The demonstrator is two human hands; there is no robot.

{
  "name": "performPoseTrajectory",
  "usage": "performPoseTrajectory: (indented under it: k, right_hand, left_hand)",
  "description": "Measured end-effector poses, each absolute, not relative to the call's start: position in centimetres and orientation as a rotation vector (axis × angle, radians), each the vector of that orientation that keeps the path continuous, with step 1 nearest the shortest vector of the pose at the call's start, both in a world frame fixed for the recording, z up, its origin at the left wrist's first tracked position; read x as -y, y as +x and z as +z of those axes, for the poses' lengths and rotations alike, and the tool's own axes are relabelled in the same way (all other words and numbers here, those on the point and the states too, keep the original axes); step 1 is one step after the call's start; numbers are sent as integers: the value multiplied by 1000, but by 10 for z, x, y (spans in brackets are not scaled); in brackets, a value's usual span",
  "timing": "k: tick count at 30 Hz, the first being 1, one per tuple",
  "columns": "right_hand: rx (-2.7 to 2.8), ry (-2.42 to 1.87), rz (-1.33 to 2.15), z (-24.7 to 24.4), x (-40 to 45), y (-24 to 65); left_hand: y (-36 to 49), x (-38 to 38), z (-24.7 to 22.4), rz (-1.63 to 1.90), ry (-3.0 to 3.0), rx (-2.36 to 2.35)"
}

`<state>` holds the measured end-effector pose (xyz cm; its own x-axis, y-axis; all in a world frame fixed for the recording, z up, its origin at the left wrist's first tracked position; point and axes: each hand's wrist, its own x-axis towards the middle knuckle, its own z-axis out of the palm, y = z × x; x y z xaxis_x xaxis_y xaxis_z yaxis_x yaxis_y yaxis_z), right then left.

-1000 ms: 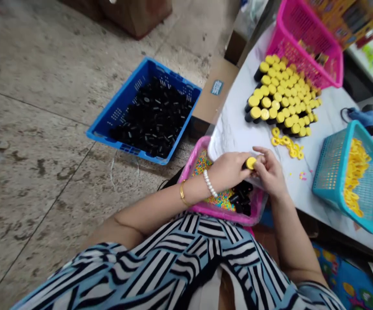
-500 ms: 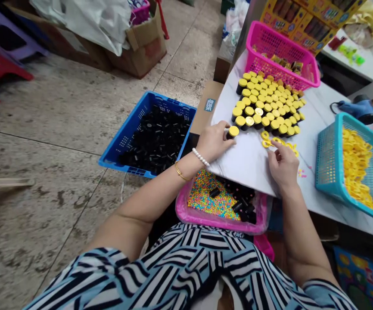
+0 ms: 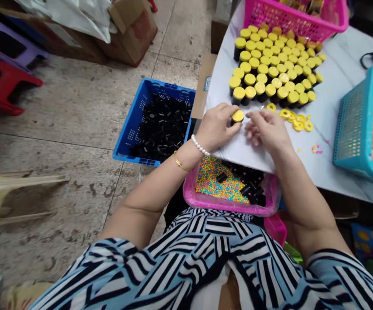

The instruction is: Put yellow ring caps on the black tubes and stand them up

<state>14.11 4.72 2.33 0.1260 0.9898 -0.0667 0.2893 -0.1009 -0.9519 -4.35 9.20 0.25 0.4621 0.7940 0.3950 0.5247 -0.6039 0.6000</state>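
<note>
My left hand is closed around a small black bottle with a yellow cap, thumb and fingers on its sides, standing at the table's near left edge. Just right of it, my right hand hovers over the tabletop, fingers loosely bent and apart, slightly blurred, with nothing visible in them. Beyond both hands stand many more black bottles with yellow caps in tight rows. Several loose yellow ring-shaped caps lie right of the rows' front, beyond my right hand.
A pink basket stands behind the rows, a turquoise basket of yellow pieces at right. Below the table edge sits a pink tray with colourful beads and black bottles. A blue crate of black pieces is at left on the floor.
My right hand has moved left from the loose yellow caps toward the bottle in my left hand. My left hand still holds that bottle. The view has shifted, bringing the table closer.
</note>
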Motion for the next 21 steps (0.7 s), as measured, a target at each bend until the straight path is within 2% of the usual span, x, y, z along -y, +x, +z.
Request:
performPoseTrajectory:
  k: [3, 6, 11, 16, 21]
  right_hand:
    - [1109, -1514, 1319, 27, -61, 129]
    - [1008, -1564, 1315, 31, -58, 126]
    - [1249, -1642, 1328, 37, -48, 121]
    - [1116, -1601, 1501, 40, -56, 117]
    - [1276, -1533, 1561, 40, -57, 126]
  left_hand:
    - [-47, -92, 4, 932, 2315, -1044]
    - [-50, -95, 4, 944, 2314, -980]
    - [-50, -93, -1, 894, 2374, -1005]
    - [-47, -87, -3, 867, 2403, -1035]
    - [-52, -94, 2, 930, 2232, -930]
